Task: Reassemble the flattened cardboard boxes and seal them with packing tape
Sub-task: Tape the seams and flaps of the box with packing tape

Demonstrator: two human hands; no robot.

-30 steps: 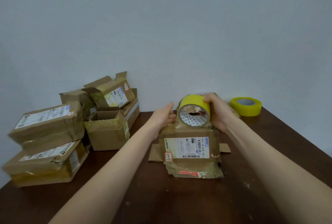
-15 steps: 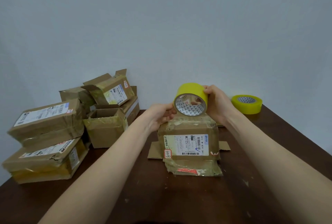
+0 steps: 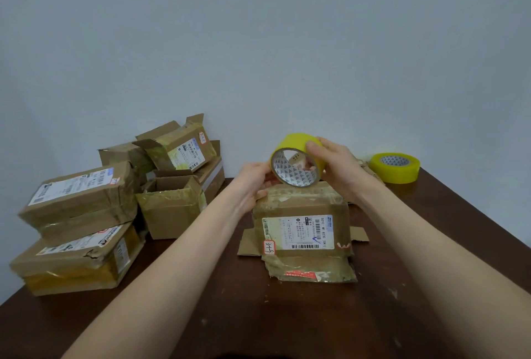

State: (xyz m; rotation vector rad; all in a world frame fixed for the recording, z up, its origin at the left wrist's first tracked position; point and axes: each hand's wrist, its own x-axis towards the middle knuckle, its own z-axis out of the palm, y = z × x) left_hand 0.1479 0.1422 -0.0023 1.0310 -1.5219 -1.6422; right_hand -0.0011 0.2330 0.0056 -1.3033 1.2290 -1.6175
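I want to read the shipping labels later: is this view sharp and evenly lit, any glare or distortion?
Head view: light soft and even, shadows faint; wide-angle stretch toward the bottom corners; the shipping label on the centre box shows a barcode, but its small print is too soft to read.

A dark brown wooden table, scuffed with pale marks, stands against a plain bluish-grey wall.

Tape roll above box; stacked boxes left.
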